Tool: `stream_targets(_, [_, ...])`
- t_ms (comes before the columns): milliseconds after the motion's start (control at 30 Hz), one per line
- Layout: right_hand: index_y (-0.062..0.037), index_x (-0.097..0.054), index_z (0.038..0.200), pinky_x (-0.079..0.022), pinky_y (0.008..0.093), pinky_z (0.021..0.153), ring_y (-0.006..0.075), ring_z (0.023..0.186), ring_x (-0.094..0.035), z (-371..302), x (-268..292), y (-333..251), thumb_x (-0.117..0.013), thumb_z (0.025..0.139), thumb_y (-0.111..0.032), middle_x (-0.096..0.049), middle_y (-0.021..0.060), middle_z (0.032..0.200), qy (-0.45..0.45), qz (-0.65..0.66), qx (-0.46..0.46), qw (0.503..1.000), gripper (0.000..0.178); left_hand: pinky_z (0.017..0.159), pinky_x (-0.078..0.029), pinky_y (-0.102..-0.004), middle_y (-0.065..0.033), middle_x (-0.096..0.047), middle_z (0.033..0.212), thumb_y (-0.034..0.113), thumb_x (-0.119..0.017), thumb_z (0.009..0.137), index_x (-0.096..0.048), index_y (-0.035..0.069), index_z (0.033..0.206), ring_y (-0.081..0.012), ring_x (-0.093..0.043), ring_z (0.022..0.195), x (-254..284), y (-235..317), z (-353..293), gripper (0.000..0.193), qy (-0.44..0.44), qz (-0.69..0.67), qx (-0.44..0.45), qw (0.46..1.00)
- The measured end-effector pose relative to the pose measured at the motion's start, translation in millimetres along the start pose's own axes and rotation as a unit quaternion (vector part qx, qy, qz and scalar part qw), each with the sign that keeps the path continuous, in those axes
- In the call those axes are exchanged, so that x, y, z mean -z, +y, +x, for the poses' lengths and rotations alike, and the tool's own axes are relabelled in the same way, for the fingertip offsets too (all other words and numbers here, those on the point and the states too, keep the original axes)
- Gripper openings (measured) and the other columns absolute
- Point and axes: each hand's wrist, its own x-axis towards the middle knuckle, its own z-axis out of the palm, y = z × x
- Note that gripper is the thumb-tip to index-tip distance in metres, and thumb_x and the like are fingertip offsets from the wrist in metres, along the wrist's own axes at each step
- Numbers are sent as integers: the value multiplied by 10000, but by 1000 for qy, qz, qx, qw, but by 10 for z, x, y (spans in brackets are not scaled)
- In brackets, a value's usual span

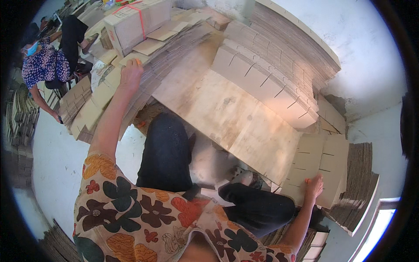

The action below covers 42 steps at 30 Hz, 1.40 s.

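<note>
My left hand is stretched out to a stack of flat cardboard sheets on the left. Its fingers are bent, with orange covers at the tips, and seem to pinch the edge of a sheet; the contact is partly hidden. Out to the right, my right hand is closed at the edge of a slotted cardboard sheet lying on a pile, with an orange cover showing on one finger. Between my hands lies a bare wooden board, in front of my knees.
Slotted cardboard pieces stand in a long row along the board's far side, with taller stacks behind. A closed carton with a red strap sits at the far left. A masked person sits beyond, among more cardboard. A white wall rises at right.
</note>
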Motion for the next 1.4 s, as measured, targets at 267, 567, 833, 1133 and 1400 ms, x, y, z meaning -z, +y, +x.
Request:
stream_targets(267, [-6,-554,1031,-462,370,557,293,605,-583,90,579,-48,-642,781,-95,-617,148,822,213,233,26,948,279,725,-490,-426,-183,-656,907,325,-637,810,-637,2,843,-313,-623,871,572,556,231,326,-94,-117,2,989])
stream_targets(567, [-21,-483,1283,-491,231,617,142,750,-594,703,615,-858,-448,841,107,-645,100,1004,212,724,-84,651,461,842,-449,-401,-129,-606,988,283,-629,788,-602,23,977,-303,-525,999,1208,3453,800,322,68,-415,-355,835])
stream_targets(833, [2,-584,1051,-446,175,609,64,632,-494,628,579,-1184,-627,822,56,-626,36,786,282,459,-49,841,239,926,-382,-379,-128,-564,1019,154,-678,738,-543,20,1013,-273,-486,1037,1427,5183,951,335,47,-419,-409,809])
stream_targets(1133, [12,-576,1101,-357,119,617,30,613,-367,747,435,-1172,-594,828,87,-450,-59,704,331,512,-26,792,283,757,-458,-391,-102,-594,791,82,-646,706,-554,56,757,-273,-552,902,1299,5411,1108,108,122,-439,-436,776])
stream_targets(1400, [-7,-551,1156,-525,220,731,97,859,-636,701,426,-1149,-598,863,18,-663,93,1038,295,496,-16,816,298,757,-458,-377,-70,-597,775,132,-609,751,-595,63,772,-248,-555,849,1459,5324,1076,74,57,-366,-441,817])
